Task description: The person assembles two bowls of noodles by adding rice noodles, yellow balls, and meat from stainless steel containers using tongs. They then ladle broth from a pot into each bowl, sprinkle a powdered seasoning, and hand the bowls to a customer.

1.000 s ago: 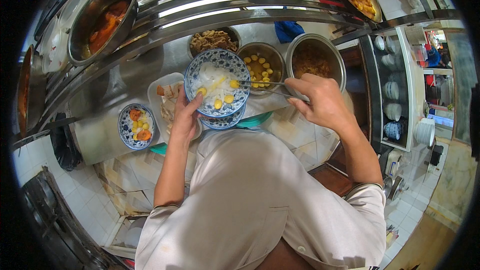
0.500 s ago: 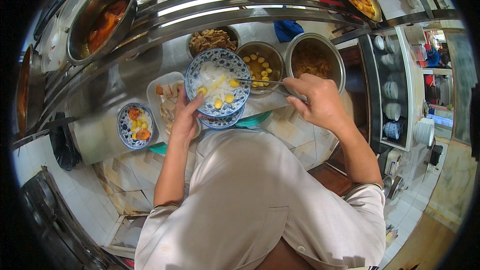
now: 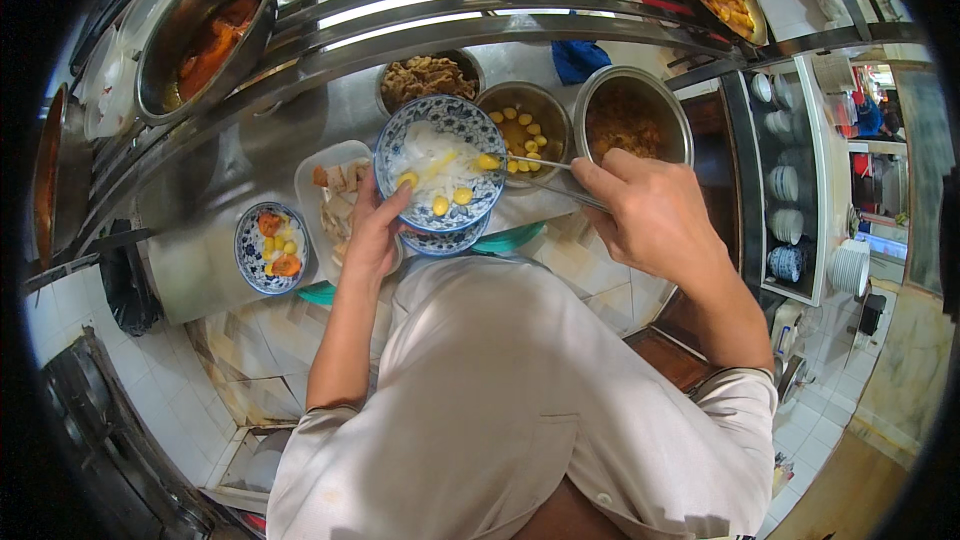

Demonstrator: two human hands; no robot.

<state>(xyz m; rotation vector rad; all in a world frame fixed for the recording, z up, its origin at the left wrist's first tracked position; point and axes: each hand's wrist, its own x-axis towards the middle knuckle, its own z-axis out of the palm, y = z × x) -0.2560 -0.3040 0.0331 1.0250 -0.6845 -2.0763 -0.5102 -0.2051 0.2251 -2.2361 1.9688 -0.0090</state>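
My left hand (image 3: 376,230) grips the near left rim of a blue-and-white patterned bowl (image 3: 484,200), thumb over the edge. Inside it lie white noodle-like strands (image 3: 430,152) and several small yellow balls (image 3: 440,205). My right hand (image 3: 655,212) is closed around thin metal tongs (image 3: 540,161) coming in from the right. Their tips meet a yellow ball (image 3: 488,162) at the bowl's right side. Just beyond stands a metal pot (image 3: 563,110) with more yellow balls in liquid. A second patterned bowl (image 3: 447,242) shows partly below the held one.
A smaller patterned bowl (image 3: 243,265) with food stands at left, beside a clear tub (image 3: 335,152) of pale pieces. Farther back are a pot of brown meat (image 3: 428,80) and a large pot of stew (image 3: 686,135). A metal slatted rack (image 3: 470,5) holding food trays crosses above the counter.
My right hand has turned and shifted slightly right. The tongs' tips and the yellow ball by them have moved outward toward the bowl's right rim; the bowl is nearly unmoved.
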